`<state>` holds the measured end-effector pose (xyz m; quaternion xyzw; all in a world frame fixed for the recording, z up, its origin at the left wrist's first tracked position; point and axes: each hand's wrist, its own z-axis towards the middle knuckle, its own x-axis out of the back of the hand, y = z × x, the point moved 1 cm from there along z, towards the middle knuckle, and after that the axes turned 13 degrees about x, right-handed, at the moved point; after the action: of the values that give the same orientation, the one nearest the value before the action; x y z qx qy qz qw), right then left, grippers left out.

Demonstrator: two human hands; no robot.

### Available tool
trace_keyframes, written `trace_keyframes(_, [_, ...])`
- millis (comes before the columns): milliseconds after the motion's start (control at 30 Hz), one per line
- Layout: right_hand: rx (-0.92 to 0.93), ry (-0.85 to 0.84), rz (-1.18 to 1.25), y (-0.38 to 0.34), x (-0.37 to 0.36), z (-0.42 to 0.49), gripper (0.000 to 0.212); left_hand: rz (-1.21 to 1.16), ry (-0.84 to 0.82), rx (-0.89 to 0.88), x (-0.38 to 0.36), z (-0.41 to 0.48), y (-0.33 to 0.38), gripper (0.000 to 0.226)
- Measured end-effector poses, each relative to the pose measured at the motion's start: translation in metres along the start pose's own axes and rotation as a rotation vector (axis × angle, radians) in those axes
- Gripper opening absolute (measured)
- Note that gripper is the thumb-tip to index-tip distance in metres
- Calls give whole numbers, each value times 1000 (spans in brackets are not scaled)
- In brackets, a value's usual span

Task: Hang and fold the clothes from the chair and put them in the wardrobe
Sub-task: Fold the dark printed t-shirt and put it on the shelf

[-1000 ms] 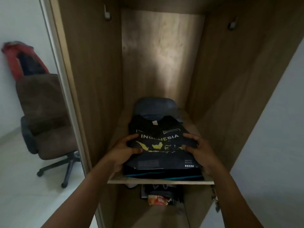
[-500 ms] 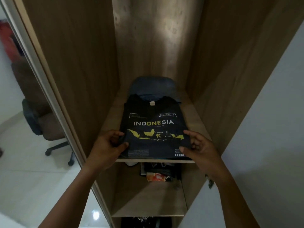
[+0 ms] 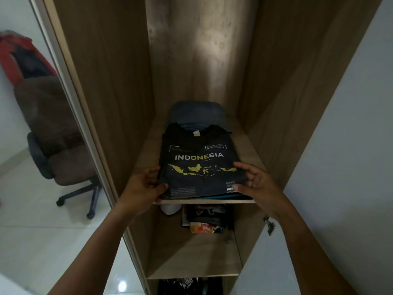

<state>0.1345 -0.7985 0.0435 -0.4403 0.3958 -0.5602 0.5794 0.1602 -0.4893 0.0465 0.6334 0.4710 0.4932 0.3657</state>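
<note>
We are laying the folded black shirt [image 3: 200,167] on the shelf [image 3: 246,150], on a pile [image 3: 223,196] at the shelf's front edge. Our left hand [image 3: 146,185] and right hand [image 3: 256,182] each pinch one side, fingers curled round it. Next, we think, let go softly so it lies flat.

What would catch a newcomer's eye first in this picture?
The folded black T-shirt with white and yellow INDONESIA print tops a pile on the upper wooden wardrobe shelf, centre frame, the left hand and right hand holding its front corners. At far left, a brown office chair carries a red garment.
</note>
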Motion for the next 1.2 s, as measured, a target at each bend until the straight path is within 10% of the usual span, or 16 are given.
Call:
trace_keyframes(667, [-27,101,-420,7,16,-14,50,46,152,-9,7,-1,-25,59])
trace_keyframes(967, [-7,250,-644,3,12,13,57,636,431,-163,7,-6,10,72])
trace_keyframes(1067, [188,153,-808,-11,-8,45,47,612,436,-387,-14,17,36,54])
trace_keyframes(1200, [177,-200,-946,-2,-41,84,61,823,110,-250,-29,70,41,62])
